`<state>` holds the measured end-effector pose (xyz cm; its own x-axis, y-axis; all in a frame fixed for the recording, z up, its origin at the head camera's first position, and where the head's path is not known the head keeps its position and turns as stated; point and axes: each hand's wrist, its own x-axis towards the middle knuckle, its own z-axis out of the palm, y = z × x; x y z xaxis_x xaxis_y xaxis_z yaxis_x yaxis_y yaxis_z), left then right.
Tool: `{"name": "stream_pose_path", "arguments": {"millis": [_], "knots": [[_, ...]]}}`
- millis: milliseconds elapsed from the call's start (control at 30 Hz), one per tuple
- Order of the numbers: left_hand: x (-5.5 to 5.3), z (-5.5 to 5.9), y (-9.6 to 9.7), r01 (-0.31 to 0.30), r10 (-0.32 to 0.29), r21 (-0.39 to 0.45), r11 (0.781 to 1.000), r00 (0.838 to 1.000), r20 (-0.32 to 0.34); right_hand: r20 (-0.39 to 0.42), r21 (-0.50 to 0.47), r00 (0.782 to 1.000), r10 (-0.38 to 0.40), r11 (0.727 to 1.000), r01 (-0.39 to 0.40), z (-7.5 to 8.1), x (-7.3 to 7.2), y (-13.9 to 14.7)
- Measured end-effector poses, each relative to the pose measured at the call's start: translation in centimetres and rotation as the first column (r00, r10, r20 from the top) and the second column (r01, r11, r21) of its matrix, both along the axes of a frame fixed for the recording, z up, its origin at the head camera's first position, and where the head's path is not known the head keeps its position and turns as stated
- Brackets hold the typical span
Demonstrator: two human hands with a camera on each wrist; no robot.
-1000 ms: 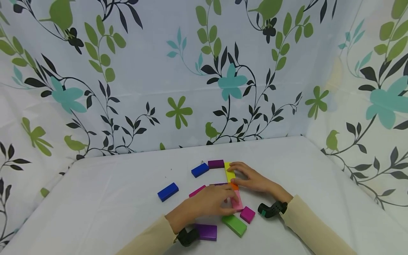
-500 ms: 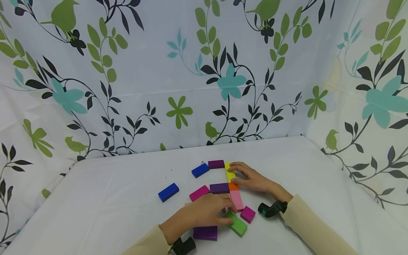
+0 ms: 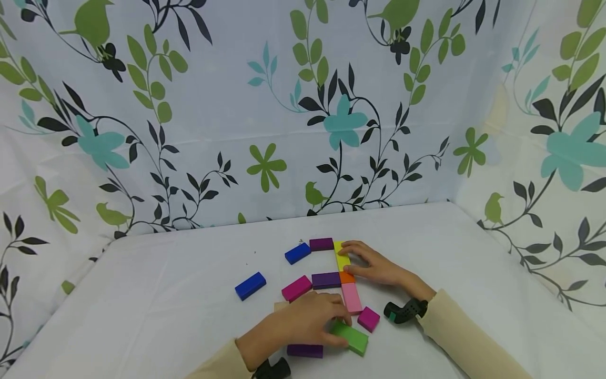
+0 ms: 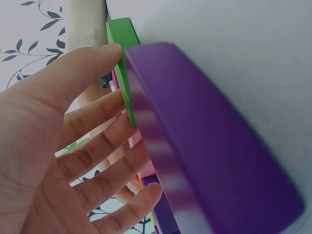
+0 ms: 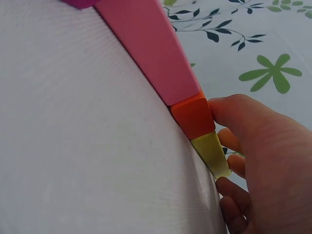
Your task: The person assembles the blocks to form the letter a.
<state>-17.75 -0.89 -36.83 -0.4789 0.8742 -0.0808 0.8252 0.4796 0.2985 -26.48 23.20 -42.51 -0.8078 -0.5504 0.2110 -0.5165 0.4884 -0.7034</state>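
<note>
My left hand (image 3: pixel 307 318) has its thumb and fingers on opposite sides of a green block (image 3: pixel 353 339), pinching it at the table's near side. Close below that hand lies a purple block (image 3: pixel 305 351), large in front of the fingers in the left wrist view. My right hand (image 3: pixel 374 267) rests at a line of blocks, thumb at the orange block (image 5: pixel 193 116) and fingers at the yellow block (image 3: pixel 341 259). A pink block (image 3: pixel 352 298) continues this line toward me. From the orange block, a dark purple block (image 3: pixel 326 280) extends left; a plum block (image 3: pixel 321 243) sits by the yellow one's far end.
A small magenta block (image 3: pixel 368 319) lies right of the pink one. Leftward are a longer magenta block (image 3: pixel 296 288), a partly hidden beige block (image 3: pixel 280 306) and two blue blocks, one nearer (image 3: pixel 250 286) and one farther (image 3: pixel 297 253). Patterned cloth (image 3: pixel 213 131) hangs behind the table.
My left hand has moved from over the pink block down toward me onto the green block, which has shifted slightly. The dark purple and magenta blocks have come into view. My right hand stays put.
</note>
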Motion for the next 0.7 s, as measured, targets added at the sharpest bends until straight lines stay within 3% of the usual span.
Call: {"name": "stream_pose_path", "arguments": {"millis": [500, 700], "knots": [[1.1, 0.4, 0.0, -0.011, 0.009, -0.035, 0.999, 0.999, -0.048, 0.022, 0.008, 1.000, -0.015, 1.000, 0.015, 0.2, 0.2, -0.1], [1.6, 0.2, -0.1, -0.056, 0.054, -0.037, 0.998, 0.996, -0.064, 0.019, 0.005, 1.000, -0.009, 1.000, 0.009, 0.2, 0.1, -0.1]]}}
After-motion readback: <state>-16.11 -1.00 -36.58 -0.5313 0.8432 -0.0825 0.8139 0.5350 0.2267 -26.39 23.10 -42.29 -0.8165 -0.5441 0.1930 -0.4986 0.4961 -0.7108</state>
